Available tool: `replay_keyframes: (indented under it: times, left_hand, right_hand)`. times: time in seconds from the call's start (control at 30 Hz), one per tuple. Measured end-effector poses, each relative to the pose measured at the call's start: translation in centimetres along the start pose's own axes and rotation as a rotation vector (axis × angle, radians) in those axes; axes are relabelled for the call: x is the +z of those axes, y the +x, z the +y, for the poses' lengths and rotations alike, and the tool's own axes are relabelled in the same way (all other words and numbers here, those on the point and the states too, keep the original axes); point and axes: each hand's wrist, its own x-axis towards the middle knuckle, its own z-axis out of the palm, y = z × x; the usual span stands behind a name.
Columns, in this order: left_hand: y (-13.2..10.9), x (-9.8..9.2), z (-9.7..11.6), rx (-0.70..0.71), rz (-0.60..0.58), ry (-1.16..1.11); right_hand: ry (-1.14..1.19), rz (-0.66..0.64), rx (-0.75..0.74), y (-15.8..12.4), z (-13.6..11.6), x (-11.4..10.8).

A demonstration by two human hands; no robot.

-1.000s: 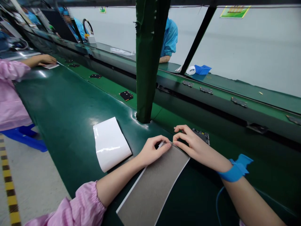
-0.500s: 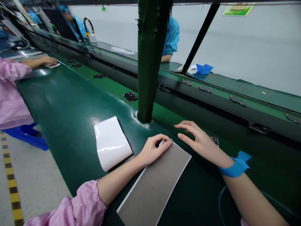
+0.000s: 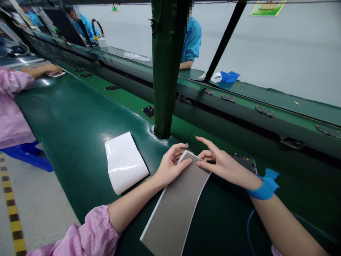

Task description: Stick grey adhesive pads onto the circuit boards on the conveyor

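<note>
A long grey sheet (image 3: pixel 178 209) with white edges slants from the lower middle up to both hands. My left hand (image 3: pixel 173 165) grips its upper left corner, thumb on top and fingers behind. At the upper right corner, my right hand (image 3: pixel 215 160) pinches the sheet between thumb and curled fingers, its index finger stretched out. The far end of the sheet is raised and bent a little. A white glossy sheet (image 3: pixel 126 161) lies on the green table (image 3: pixel 80 121) left of my left hand. A blue band (image 3: pixel 265 186) circles my right wrist.
A green-wrapped post (image 3: pixel 165 78) stands just beyond my hands. Circuit boards lie along the green belt behind, one (image 3: pixel 245 163) partly hidden by my right hand. A person in pink (image 3: pixel 16 106) works at the left; people in blue are across the line. A blue cable hangs at lower right.
My right hand has come down and left onto the sheet's corner and closed on it. The sheet's far end has lifted. A board behind my right wrist shows more and has shifted right.
</note>
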Motion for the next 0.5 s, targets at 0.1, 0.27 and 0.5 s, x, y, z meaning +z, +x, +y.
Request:
replay_keyframes:
  times: [0.1, 0.27, 0.5]
  left_hand:
    - [0.2, -0.1, 0.4, 0.014, 0.133, -0.02]
    - [0.2, 0.0, 1.2, 0.033, 0.244, -0.066]
    - [0.0, 0.0, 2.0, 0.082, 0.165, -0.087]
  right_hand:
    - [0.042, 0.095, -0.009, 0.1, 0.0, 0.4]
    - [0.08, 0.301, -0.038, 0.3, -0.4, 1.1]
    - [0.099, 0.375, -0.07, 0.1, -0.6, 1.5]
